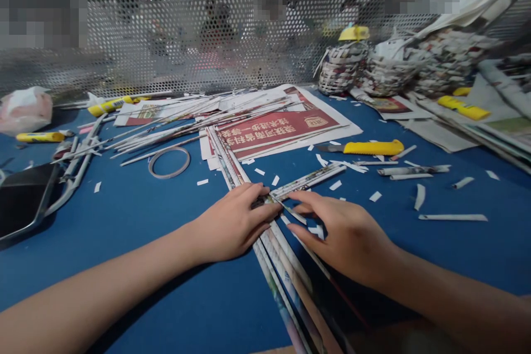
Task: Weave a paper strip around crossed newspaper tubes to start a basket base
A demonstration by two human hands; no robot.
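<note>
My left hand (234, 221) lies over a bundle of long rolled-newspaper sticks (286, 282), its fingers curled down on them and pressing them against the blue tabletop. Shorter paper sticks (313, 180) cross the bundle, sticking out to the right just beyond my fingers. Beside that crossing is my right hand (350, 235), thumb and fingers apart. Its index fingertip is at the short sticks, and a narrow loose paper end (295, 214) lies between finger and thumb. What sits directly under my left palm is hidden.
A yellow utility knife (373, 147) lies to the right among paper scraps. Behind are a red printed newspaper sheet (269, 133), more paper sticks (174, 127) and a tape roll (169, 162). A phone (25, 199) is at left. Woven paper baskets (342, 69) stand against the perforated metal screen.
</note>
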